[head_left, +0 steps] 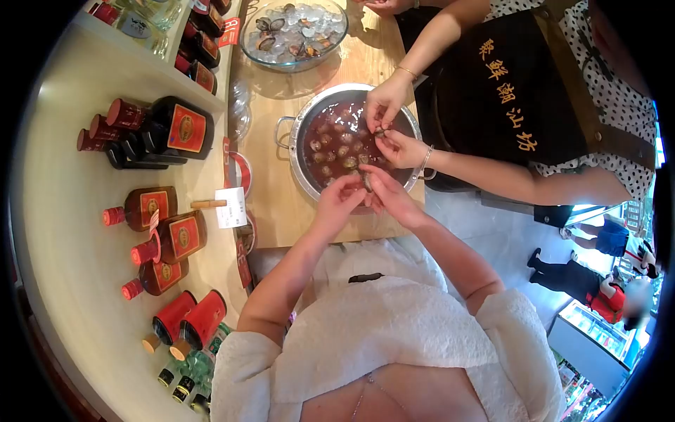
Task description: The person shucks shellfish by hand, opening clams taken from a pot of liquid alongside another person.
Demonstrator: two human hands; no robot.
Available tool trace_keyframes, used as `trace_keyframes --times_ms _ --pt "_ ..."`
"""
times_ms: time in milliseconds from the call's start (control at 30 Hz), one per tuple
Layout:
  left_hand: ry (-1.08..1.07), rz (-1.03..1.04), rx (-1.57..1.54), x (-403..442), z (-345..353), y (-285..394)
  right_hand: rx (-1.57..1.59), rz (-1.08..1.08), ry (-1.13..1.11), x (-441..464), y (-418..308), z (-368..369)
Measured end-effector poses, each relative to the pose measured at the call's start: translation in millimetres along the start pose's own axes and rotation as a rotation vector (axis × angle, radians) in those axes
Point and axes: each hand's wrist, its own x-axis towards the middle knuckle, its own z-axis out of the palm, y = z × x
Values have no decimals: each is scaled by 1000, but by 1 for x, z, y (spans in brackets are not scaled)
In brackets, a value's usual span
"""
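Just over the near rim of a steel pot [301, 176], my right hand [392, 198] pinches a small cockle [366, 181] between thumb and fingers. My left hand [340, 200] meets it from the other side, fingers curled against the same shell. Reddish water fills the pot, with many round cockles [343, 150] lying in it. Across from me, a co-worker's two hands [398, 149] hold another small shell [380, 131] above the pot's right side. How far either shell is open is too small to tell.
A glass bowl [294, 67] of ice and opened shellfish stands at the far end of the wooden table [274, 221]. Shelves of bottles [184, 235] line the left, with a clipped paper tag [230, 208] jutting out. The co-worker in a black apron [503, 84] stands close on the right.
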Motion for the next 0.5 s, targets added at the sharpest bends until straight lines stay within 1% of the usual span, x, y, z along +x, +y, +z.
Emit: trace_keyframes --times_ms 33,67,133,167,233,300,367,500 --pt "25 31 8 1 0 3 -90 -37 -2 3 0 0" --pt "52 61 15 1 -1 5 -93 -38 -7 6 -1 -1" --pt "59 90 61 4 -6 3 -232 -121 46 10 -3 -4" --pt "60 116 109 6 -8 2 -233 -121 43 10 -6 -6" --pt "73 116 152 6 -11 5 -242 -96 -41 10 -15 -8" --pt "83 117 195 7 -10 6 -265 -87 -52 14 -12 -13" --pt "82 160 334 7 -9 5 -286 -78 -63 17 -11 -16" --pt "101 207 375 5 -6 9 -287 -53 -100 18 -15 -18"
